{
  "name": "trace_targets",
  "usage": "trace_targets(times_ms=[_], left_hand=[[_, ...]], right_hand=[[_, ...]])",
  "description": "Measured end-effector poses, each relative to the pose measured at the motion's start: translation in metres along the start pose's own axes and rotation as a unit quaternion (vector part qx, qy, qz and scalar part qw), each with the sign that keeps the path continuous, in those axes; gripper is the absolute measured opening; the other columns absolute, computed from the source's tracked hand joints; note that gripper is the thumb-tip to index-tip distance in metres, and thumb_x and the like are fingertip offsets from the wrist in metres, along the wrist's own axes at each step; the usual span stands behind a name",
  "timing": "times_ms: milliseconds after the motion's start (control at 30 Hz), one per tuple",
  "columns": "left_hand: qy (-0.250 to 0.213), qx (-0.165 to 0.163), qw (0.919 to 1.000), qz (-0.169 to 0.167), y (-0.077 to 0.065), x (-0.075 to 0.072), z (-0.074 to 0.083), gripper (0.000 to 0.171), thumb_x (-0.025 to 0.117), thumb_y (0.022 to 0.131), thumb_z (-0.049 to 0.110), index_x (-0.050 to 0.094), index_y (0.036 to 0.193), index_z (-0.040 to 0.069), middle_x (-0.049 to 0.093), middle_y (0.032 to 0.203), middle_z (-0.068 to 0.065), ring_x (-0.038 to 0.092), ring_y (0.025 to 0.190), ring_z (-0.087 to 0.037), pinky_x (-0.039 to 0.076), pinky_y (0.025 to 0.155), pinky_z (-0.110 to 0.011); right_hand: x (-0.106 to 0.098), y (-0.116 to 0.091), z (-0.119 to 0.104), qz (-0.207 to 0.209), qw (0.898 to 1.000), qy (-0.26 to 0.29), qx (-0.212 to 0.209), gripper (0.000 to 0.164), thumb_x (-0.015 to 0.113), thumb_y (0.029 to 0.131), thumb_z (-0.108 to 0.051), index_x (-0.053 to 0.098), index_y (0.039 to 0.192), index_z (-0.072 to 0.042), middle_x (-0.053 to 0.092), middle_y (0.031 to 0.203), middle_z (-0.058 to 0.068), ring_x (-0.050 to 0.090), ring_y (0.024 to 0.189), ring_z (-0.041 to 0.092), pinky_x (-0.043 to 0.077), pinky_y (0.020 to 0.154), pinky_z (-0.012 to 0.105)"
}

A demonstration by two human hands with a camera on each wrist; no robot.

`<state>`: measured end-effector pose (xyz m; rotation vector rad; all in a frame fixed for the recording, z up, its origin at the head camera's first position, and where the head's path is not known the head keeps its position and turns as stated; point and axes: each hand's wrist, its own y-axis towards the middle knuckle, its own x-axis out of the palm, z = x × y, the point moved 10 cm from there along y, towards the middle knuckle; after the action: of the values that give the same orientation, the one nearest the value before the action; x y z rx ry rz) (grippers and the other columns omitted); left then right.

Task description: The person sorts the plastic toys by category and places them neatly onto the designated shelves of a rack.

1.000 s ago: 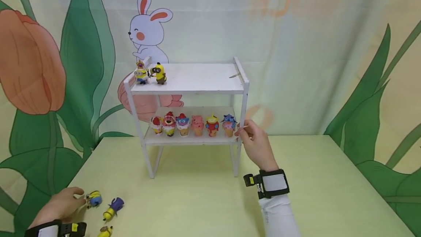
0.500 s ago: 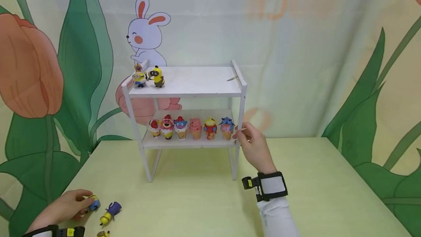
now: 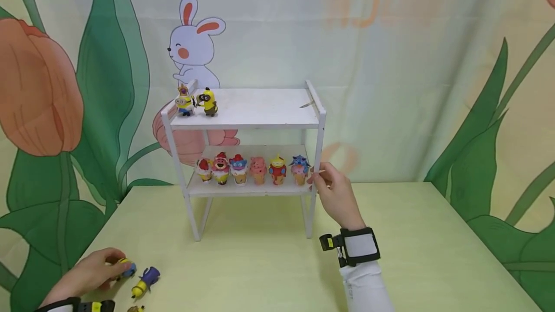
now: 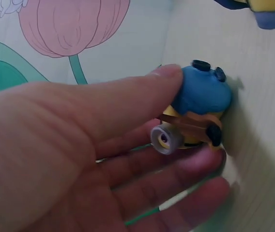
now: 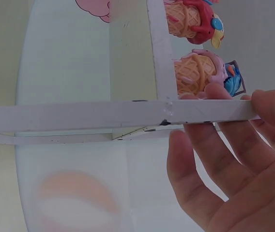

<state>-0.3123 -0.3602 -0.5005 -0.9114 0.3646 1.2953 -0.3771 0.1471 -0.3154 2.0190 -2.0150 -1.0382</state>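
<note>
At the lower left, my left hand (image 3: 92,270) pinches a small yellow-and-blue Minion figurine (image 4: 203,92) that lies on the tabletop. Its thumb presses the blue overalls, with the other fingers on the far side, and a grey goggle shows in the left wrist view. My right hand (image 3: 339,197) grips the right front post of a white two-tier shelf (image 3: 260,120), thumb on one side and fingers on the other. Close to those fingertips stands a blue-topped ice-cream-cone figurine (image 5: 195,75) on the lower tier.
Two Minion figurines (image 3: 208,102) stand at the top tier's left end. Several ice-cream-cone figurines (image 3: 258,170) line the lower tier. A purple-and-yellow Minion figurine (image 3: 146,282) lies right of my left hand, with another (image 3: 136,308) cut off by the lower frame edge. A printed curtain hangs behind.
My left hand has moved right onto the blue-and-yellow Minion figurine and taken hold of it, shifting it slightly right. The right hand stays on the shelf post. The head view has tilted a little.
</note>
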Motion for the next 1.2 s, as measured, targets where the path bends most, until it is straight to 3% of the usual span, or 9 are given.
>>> trace_targets(times_ms=[133, 333, 467, 700, 833, 1000, 1100, 1200], left_hand=[[-0.02, 0.001, 0.9998, 0.0, 0.001, 0.004, -0.001, 0.05, 0.066, 0.095, 0.027, 0.05, 0.116, -0.015, 0.057, 0.103, -0.02, 0.056, 0.079, -0.02, 0.052, 0.069, -0.035], [0.013, 0.026, 0.9996, -0.003, 0.003, 0.009, 0.001, 0.05, 0.061, 0.098, 0.028, 0.054, 0.119, -0.016, 0.061, 0.099, -0.013, 0.056, 0.081, -0.02, 0.05, 0.072, -0.038], [0.03, 0.038, 0.9989, 0.0, 0.002, 0.007, 0.004, 0.051, 0.063, 0.096, 0.029, 0.056, 0.12, -0.015, 0.063, 0.104, -0.018, 0.059, 0.081, -0.019, 0.05, 0.074, -0.039], [-0.005, 0.072, 0.9974, 0.0, 0.0, 0.002, 0.009, 0.043, 0.065, 0.093, 0.01, 0.053, 0.125, -0.016, 0.06, 0.108, -0.019, 0.058, 0.086, -0.023, 0.051, 0.068, -0.037], [0.003, 0.079, 0.9969, -0.001, 0.0, 0.0, 0.01, 0.043, 0.067, 0.093, 0.016, 0.056, 0.122, -0.013, 0.059, 0.112, -0.022, 0.058, 0.094, -0.028, 0.051, 0.071, -0.039], [0.014, 0.056, 0.9983, 0.007, 0.002, -0.001, 0.007, 0.05, 0.071, 0.091, 0.027, 0.058, 0.12, -0.012, 0.058, 0.112, -0.025, 0.062, 0.088, -0.027, 0.05, 0.074, -0.04], [0.003, 0.042, 0.999, 0.014, 0.003, -0.001, 0.006, 0.05, 0.072, 0.09, 0.025, 0.058, 0.118, -0.013, 0.057, 0.106, -0.022, 0.063, 0.078, -0.022, 0.05, 0.071, -0.039], [0.01, 0.046, 0.9987, 0.018, 0.004, -0.002, 0.008, 0.048, 0.073, 0.089, 0.027, 0.059, 0.116, -0.011, 0.055, 0.101, -0.017, 0.057, 0.082, -0.023, 0.047, 0.069, -0.038]], right_hand=[[0.001, -0.002, 0.004, -0.006, 1.0, -0.005, 0.007, 0.015, 0.052, 0.101, -0.009, 0.061, 0.112, -0.004, 0.07, 0.095, 0.009, 0.066, 0.092, 0.025, 0.054, 0.081, 0.046], [0.003, -0.003, 0.007, -0.01, 1.0, -0.008, 0.015, 0.015, 0.052, 0.101, -0.01, 0.061, 0.112, -0.004, 0.07, 0.096, 0.01, 0.065, 0.092, 0.024, 0.054, 0.082, 0.046], [0.002, -0.002, 0.006, -0.009, 1.0, -0.008, 0.013, 0.015, 0.052, 0.102, -0.01, 0.061, 0.112, -0.005, 0.069, 0.095, 0.009, 0.065, 0.092, 0.024, 0.054, 0.083, 0.046], [0.001, 0.002, 0.001, -0.005, 1.0, -0.004, -0.004, 0.015, 0.051, 0.102, -0.009, 0.061, 0.111, -0.003, 0.069, 0.094, 0.01, 0.065, 0.092, 0.024, 0.052, 0.084, 0.047], [0.001, 0.003, -0.001, -0.004, 1.0, -0.002, -0.006, 0.015, 0.052, 0.102, -0.008, 0.061, 0.112, -0.002, 0.07, 0.094, 0.01, 0.066, 0.091, 0.024, 0.052, 0.084, 0.047], [0.0, 0.0, 0.0, -0.001, 1.0, 0.005, -0.002, 0.014, 0.053, 0.101, -0.007, 0.062, 0.111, -0.003, 0.07, 0.095, 0.011, 0.066, 0.091, 0.025, 0.052, 0.083, 0.048], [-0.001, 0.0, 0.0, 0.0, 1.0, 0.006, -0.002, 0.015, 0.053, 0.101, -0.008, 0.062, 0.112, -0.003, 0.07, 0.096, 0.012, 0.066, 0.092, 0.026, 0.052, 0.084, 0.049], [-0.001, 0.0, 0.002, 0.0, 1.0, 0.004, 0.0, 0.015, 0.053, 0.101, -0.008, 0.062, 0.113, -0.004, 0.07, 0.097, 0.011, 0.066, 0.093, 0.026, 0.052, 0.084, 0.049]])
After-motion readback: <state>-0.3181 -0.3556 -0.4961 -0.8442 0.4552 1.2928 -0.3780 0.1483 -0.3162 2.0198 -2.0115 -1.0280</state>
